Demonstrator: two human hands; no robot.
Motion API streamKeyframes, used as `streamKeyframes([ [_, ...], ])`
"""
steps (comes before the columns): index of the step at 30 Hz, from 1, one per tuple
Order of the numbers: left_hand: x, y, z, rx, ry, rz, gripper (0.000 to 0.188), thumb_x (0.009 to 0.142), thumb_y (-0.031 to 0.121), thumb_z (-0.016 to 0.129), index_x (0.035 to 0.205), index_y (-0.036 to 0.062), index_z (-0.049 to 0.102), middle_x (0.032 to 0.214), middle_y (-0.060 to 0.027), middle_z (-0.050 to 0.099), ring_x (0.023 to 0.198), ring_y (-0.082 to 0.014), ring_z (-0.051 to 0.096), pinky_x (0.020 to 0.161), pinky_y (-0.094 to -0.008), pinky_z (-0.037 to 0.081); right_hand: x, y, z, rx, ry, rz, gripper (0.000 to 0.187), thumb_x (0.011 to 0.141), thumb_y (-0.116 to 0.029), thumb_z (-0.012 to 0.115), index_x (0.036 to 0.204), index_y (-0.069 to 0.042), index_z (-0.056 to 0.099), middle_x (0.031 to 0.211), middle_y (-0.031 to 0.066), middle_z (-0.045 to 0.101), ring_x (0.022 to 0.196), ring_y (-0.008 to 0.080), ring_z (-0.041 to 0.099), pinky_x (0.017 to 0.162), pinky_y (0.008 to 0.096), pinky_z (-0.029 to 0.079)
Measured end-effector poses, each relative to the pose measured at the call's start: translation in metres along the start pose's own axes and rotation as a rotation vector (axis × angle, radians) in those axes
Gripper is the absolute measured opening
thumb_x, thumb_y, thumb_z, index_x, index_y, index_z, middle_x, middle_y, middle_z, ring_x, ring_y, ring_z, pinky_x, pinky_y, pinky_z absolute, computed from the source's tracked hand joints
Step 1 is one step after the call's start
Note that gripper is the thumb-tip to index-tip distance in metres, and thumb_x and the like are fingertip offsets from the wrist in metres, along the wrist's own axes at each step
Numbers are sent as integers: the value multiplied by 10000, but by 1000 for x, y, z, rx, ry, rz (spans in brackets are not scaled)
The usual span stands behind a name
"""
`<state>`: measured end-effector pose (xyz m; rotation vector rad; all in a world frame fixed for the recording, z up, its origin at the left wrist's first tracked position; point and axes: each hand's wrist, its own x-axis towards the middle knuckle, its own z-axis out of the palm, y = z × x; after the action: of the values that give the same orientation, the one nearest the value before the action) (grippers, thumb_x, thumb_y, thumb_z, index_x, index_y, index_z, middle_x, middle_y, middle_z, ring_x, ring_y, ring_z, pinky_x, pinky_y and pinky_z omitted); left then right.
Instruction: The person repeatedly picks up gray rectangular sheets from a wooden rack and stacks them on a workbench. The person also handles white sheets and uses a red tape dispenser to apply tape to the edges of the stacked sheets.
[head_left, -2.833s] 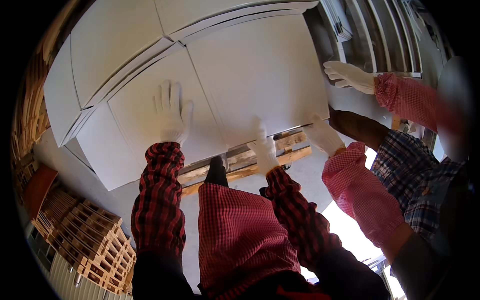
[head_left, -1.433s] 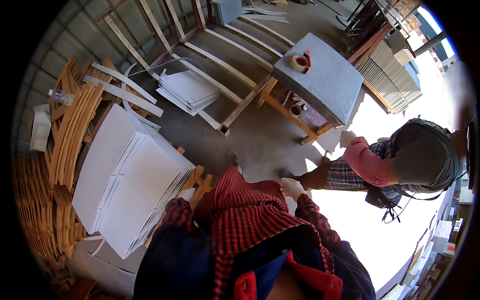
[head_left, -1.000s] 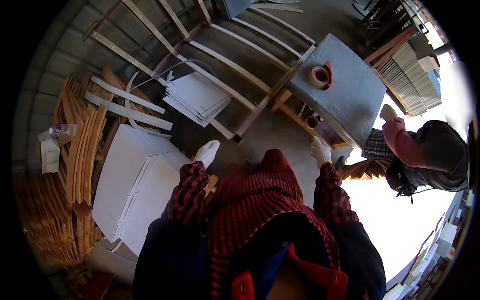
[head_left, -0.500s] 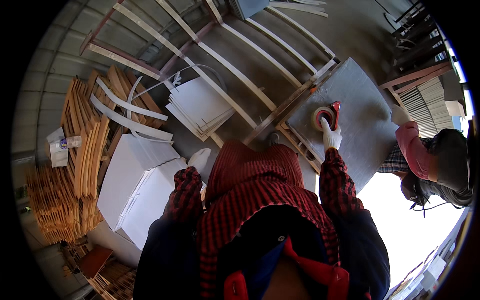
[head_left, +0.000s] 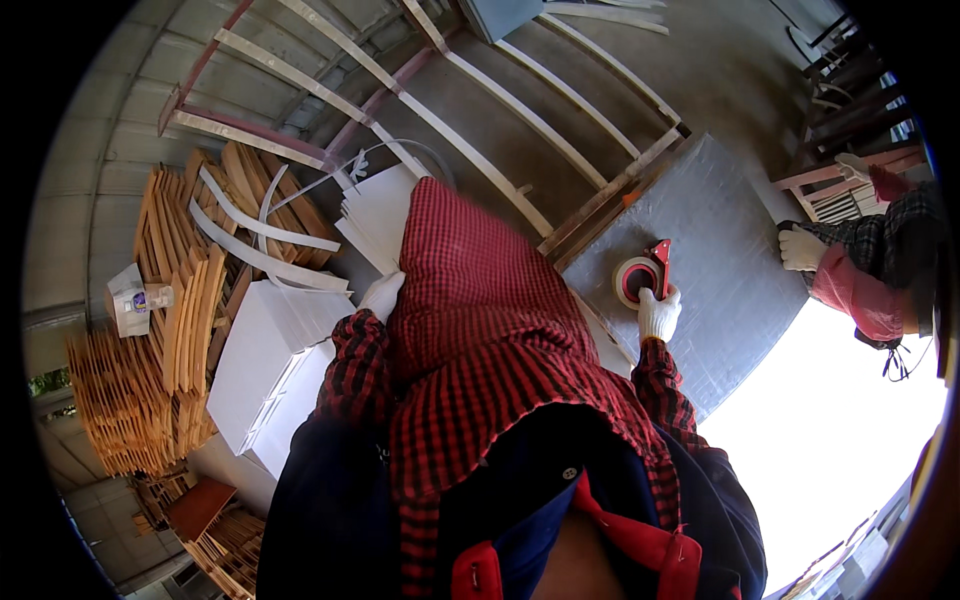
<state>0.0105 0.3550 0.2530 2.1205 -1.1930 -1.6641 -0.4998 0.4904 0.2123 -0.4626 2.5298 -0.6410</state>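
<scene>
My right hand [head_left: 658,314], in a white glove, is closed on the red handle of a tape dispenser [head_left: 662,256] with a tan roll of tape on it. The dispenser is at the grey metal-topped table [head_left: 720,240] on my right. My left hand [head_left: 382,297], also gloved, is at the left edge of my red-and-black checked apron [head_left: 480,270]. Its fingers stretch forward with nothing visible in them. Just beyond it are white sheets [head_left: 378,215], partly covered by the apron. Below left of that hand lies a stack of white boards [head_left: 270,350].
Curved wooden slats [head_left: 180,310] are piled at the left, with bent white strips [head_left: 265,225] on top. A slatted frame [head_left: 500,110] stretches ahead. At the far right, another person's gloved hand [head_left: 800,248] is near the table's edge.
My apron has swung forward over part of the white sheets. My left hand has moved slightly forward to the apron's edge. At the right, the other person has shifted, and a second gloved hand shows.
</scene>
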Motion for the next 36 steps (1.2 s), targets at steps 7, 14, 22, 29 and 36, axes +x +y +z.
streamKeyframes([
  [7, 63, 74, 12, 387, -49, -83, 658, 987, 510, 469, 1400, 6, 557, 1377, -190, 617, 1283, -299, 579, 1093, -385, 411, -2, -5, 5, -9, 89, 3, 558, 755, -312, 683, 1269, -113, 593, 1178, 192, 604, 1071, 388, 628, 934, 483, 499],
  [14, 184, 133, 9, 472, -229, 50, 541, 960, 394, 469, 1301, 6, 631, 1289, -198, 663, 1211, -304, 617, 1048, -398, 444, -7, -18, 5, -8, 85, 21, 555, 754, -255, 675, 1280, -101, 587, 1171, 188, 597, 1079, 385, 615, 939, 479, 490],
  [22, 329, 244, -25, 514, -302, 254, 500, 982, 424, 489, 1258, 39, 647, 1251, -150, 688, 1191, -265, 629, 1020, -375, 463, 5, -35, -16, -277, -38, 358, 721, 691, -282, 756, 1357, -91, 555, 1210, 240, 654, 1124, 391, 638, 987, 444, 496],
  [29, 362, 349, -92, 395, -211, 261, 505, 1028, 373, 516, 1357, -4, 586, 1378, -146, 618, 1293, -267, 558, 1112, -359, 395, 50, 0, -41, -844, -403, 725, 649, 599, -395, 895, 1076, 16, 739, 989, 148, 752, 915, 264, 727, 812, 395, 572],
  [36, 412, 280, -99, 399, -314, 98, 519, 999, 463, 502, 1340, 86, 610, 1348, -129, 637, 1266, -291, 575, 1082, -379, 415, 59, -157, -23, -674, -971, 686, 603, 735, -361, 834, 1227, -50, 675, 1080, 163, 727, 881, 298, 734, 739, 423, 589],
])
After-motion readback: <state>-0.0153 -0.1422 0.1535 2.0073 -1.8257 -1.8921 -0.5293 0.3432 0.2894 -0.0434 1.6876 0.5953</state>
